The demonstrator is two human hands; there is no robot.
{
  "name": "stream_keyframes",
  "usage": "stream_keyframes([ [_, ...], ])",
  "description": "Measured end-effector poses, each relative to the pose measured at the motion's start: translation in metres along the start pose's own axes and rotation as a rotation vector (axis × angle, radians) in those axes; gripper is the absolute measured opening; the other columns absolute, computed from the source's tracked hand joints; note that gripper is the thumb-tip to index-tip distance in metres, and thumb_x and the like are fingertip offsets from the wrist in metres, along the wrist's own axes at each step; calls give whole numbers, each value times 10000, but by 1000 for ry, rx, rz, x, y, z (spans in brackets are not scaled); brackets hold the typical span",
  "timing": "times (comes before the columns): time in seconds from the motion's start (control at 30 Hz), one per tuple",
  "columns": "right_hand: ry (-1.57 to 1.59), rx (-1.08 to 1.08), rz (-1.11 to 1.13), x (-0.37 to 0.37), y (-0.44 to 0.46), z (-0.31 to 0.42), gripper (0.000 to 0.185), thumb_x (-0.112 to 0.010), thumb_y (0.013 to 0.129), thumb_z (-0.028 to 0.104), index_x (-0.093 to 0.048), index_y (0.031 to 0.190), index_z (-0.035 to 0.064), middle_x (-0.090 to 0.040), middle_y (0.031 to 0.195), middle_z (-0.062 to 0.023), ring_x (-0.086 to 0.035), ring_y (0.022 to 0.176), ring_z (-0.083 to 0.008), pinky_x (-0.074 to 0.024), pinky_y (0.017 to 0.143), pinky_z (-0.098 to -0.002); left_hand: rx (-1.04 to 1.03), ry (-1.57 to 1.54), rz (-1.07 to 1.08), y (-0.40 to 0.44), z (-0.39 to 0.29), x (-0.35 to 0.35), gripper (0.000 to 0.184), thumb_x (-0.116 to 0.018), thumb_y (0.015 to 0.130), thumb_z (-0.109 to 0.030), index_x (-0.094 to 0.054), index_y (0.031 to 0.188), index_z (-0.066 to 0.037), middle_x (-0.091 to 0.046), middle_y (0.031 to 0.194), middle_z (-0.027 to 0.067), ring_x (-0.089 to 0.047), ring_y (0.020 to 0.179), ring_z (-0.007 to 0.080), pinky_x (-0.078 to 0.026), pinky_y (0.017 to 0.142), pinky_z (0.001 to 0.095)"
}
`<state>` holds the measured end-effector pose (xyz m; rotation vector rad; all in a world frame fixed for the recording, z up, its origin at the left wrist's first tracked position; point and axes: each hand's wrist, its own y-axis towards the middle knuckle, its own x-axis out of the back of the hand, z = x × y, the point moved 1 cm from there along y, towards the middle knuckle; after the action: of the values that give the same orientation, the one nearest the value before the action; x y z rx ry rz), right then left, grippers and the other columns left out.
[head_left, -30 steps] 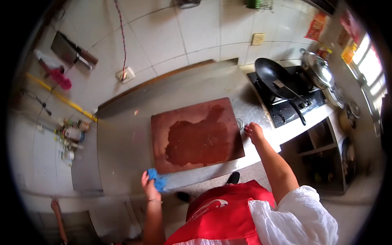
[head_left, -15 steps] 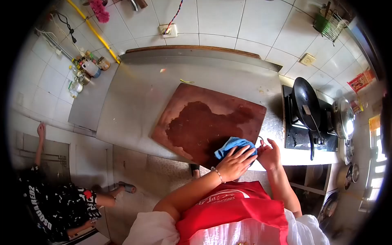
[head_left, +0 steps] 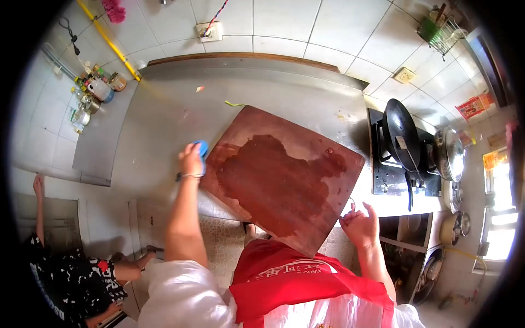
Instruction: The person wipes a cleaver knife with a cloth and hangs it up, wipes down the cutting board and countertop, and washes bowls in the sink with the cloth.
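The large reddish-brown cutting board [head_left: 306, 186] lies at an angle on the steel counter, a dark wet patch across its middle. Its near corner sticks out past the counter's front edge, close to the red apron. Off the board's left side, my left hand [head_left: 191, 161] is closed on a blue cloth [head_left: 202, 148], which is mostly hidden by the fingers. At the board's right edge, my right hand [head_left: 362, 225] has its fingers curled at a thin metal ring handle [head_left: 352, 204], with the thumb pointing up.
A black wok [head_left: 400, 128] and a lidded steel pot [head_left: 451, 153] stand on the stove to the right. Bottles and jars [head_left: 101, 90] line the far left. A green scrap [head_left: 235, 103] lies behind the board. Another person [head_left: 82, 279] is at lower left.
My left hand has carried the blue cloth from the board's near right part to beyond its left side. The board's near corner now shows close to the apron. My right hand stays at the ring.
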<state>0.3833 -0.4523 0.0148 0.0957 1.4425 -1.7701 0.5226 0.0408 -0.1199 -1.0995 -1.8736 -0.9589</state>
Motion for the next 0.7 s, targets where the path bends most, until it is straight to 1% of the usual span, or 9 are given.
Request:
stream_keyframes([
  [0.1, -16, 20, 21, 0, -2, 6, 259, -565, 842, 309, -547, 838, 51, -621, 794, -49, -548, 685, -205, -393, 830, -363, -6, -148, -130, 31, 20, 19, 229, -469, 935, -115, -614, 1112, -98, -620, 1069, 152, -593, 985, 290, -469, 860, 387],
  [0.13, -17, 28, 39, -2, 0, 7, 265, -567, 843, 312, -558, 857, 48, -618, 774, -49, -546, 684, -201, -394, 829, -358, -43, -248, -139, 33, 1, 31, 222, -465, 942, -96, -618, 1103, -92, -629, 1046, 158, -609, 957, 284, -486, 843, 368],
  [0.17, -12, 32, 44, -6, -1, 6, 265, -567, 843, 312, -558, 857, 48, -618, 774, -49, -546, 684, -201, -394, 829, -358, 36, -493, -32, 33, -22, 36, 228, -468, 963, -159, -606, 1125, -77, -633, 1101, 118, -596, 1008, 209, -468, 878, 326],
  [0.2, -27, 49, 20, -10, -4, 5, 267, -570, 841, 312, -549, 869, 48, -578, 738, -37, -528, 677, -188, -397, 822, -350, -10, -605, 1, 23, -56, 46, 217, -485, 947, -149, -607, 1109, -72, -632, 1089, 113, -597, 997, 213, -469, 869, 327],
  [0.37, -21, 98, -51, -21, -13, -1, 266, -566, 843, 313, -548, 879, 50, -531, 683, -19, -510, 670, -170, -403, 799, -334, -659, -896, 246, -106, -245, 82, 179, -570, 864, -95, -611, 1031, -44, -626, 1031, 90, -602, 942, 234, -473, 826, 330],
  [0.4, -33, 101, -38, -23, -15, -1, 262, -559, 847, 311, -550, 880, 52, -525, 677, -15, -506, 668, -169, -404, 790, -333, -809, -944, 370, -129, -267, 78, 311, -604, 850, -179, -581, 1150, -103, -583, 1130, 144, -554, 1040, 301, -431, 908, 441],
  [0.5, -52, 128, -57, -24, -19, -5, 258, -549, 851, 307, -552, 889, 52, -508, 662, -8, -498, 662, -168, -405, 774, -332, -1098, -559, 367, -164, -283, 28, 430, -554, 870, -315, -499, 1276, -185, -408, 1377, 136, -401, 1259, 272, -317, 964, 571],
  [0.63, -53, 129, -106, -22, -24, -9, 252, -549, 850, 308, -541, 872, 58, -509, 666, -12, -511, 659, -179, -402, 761, -349, -879, -429, 292, -79, -261, -4, 236, -527, 858, -221, -574, 1075, -141, -541, 1184, 86, -514, 1085, 283, -398, 835, 528],
  [0.7, 0, 84, -78, -15, -22, -9, 252, -552, 848, 323, -527, 831, 73, -540, 699, -29, -531, 666, -193, -392, 759, -365, -666, -340, 233, -23, -213, -17, 248, -524, 861, -190, -568, 1093, -114, -550, 1146, 111, -524, 1050, 305, -414, 829, 512],
])
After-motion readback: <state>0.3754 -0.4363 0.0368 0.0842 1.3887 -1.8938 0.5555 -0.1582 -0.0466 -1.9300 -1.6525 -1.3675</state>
